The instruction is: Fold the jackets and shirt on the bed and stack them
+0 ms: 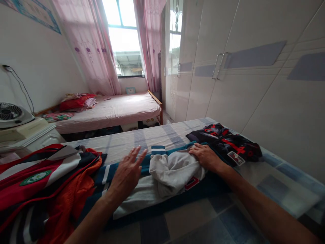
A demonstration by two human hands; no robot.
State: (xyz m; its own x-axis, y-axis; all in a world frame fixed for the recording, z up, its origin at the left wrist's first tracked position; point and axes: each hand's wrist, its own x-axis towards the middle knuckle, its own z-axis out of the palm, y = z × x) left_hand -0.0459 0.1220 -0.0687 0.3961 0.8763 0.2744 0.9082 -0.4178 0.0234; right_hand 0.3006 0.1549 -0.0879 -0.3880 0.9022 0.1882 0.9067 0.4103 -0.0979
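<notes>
A grey and teal sweatshirt (pixel 142 195) lies partly folded on the bed in front of me, one grey sleeve (pixel 162 169) bent across its body. The sleeve's teal cuff with white stripes (pixel 158 150) points away from me, and a bit of red lettering shows beside the fold. My left hand (pixel 129 167) is over the sweatshirt's left part, fingers spread and holding nothing. At the right end of the bent sleeve, my right hand (pixel 204 156) has its fingers closed on the grey cloth; its fingertips are partly hidden.
Red, white and orange clothes (pixel 63 179) are heaped at the left. A black and red garment (pixel 228 142) lies at the right on the checked bedsheet (pixel 175 130). Beyond stand a pink-covered bed (pixel 122 108) and a white wardrobe (pixel 215 91). A fan (pixel 12 113) is far left.
</notes>
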